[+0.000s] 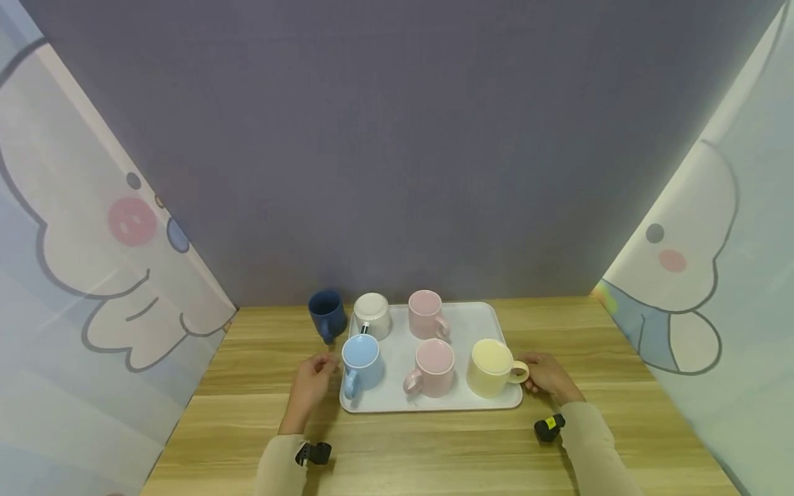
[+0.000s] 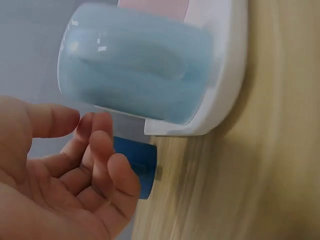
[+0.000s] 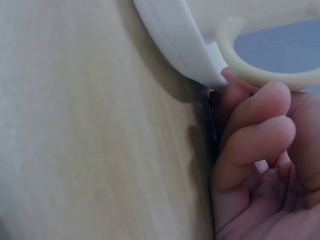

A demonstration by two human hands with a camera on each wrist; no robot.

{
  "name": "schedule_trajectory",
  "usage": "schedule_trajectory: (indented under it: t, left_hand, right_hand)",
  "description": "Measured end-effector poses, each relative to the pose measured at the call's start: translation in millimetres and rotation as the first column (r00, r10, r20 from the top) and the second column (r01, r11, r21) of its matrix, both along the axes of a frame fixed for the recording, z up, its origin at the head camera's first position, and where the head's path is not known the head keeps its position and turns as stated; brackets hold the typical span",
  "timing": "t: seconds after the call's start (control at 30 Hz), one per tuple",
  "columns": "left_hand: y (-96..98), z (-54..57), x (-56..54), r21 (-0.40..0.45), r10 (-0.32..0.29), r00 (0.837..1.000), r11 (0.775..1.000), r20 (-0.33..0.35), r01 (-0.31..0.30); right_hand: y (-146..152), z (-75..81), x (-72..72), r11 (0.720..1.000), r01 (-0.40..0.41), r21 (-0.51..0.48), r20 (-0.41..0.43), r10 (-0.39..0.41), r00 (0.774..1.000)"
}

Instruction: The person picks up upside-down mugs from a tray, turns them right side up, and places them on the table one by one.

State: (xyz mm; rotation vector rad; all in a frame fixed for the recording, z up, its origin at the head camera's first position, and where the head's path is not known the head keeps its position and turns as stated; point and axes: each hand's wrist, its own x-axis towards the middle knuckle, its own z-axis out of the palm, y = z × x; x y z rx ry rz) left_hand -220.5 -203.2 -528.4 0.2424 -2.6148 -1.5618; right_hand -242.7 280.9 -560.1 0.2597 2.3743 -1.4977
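A white tray bears several upside-down mugs. My left hand is beside its left edge, next to a light blue mug. The left wrist view shows those fingers loosely bent, with nothing held and a gap to the light blue mug. At the tray's right edge is my right hand, close by the handle of a yellow mug. Its fingers are loosely curled, one fingertip between the tray rim and the handle; whether it touches either is unclear. I see nothing gripped there.
Two pink mugs and a white mug with a dark mark also stand on the tray. Off its back left corner, a dark blue mug is upright on the wooden table. A grey panel rises behind.
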Motion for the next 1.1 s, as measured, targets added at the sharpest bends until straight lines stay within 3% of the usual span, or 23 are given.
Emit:
schedule_trajectory:
  t: [0.17,0.4,0.8,1.1]
  left_hand:
    - [9.0,-1.5,17.6,0.033,-0.056,0.998,0.998,0.020,0.055]
    - [22.4,-4.7,28.6,0.023,-0.148,0.989,0.989,-0.002,0.148]
    - [33.9,-9.6,31.2,0.183,-0.127,0.992,0.975,-0.016,0.128]
    - [41.7,-7.2,33.4,0.212,-0.120,0.993,0.971,0.008,0.115]
  right_hand:
    - [-1,0.0,-0.4,1.000,0.004,0.003,0.000,-0.004,1.000]
    - [0,0.5,-0.6,1.000,0.008,-0.002,0.004,-0.008,1.000]
    - [0,-0.4,-0.7,1.000,0.014,0.006,-0.001,-0.014,1.000]
    - [1,-1.7,-0.9,1.000,0.012,-0.009,-0.001,-0.012,1.000]
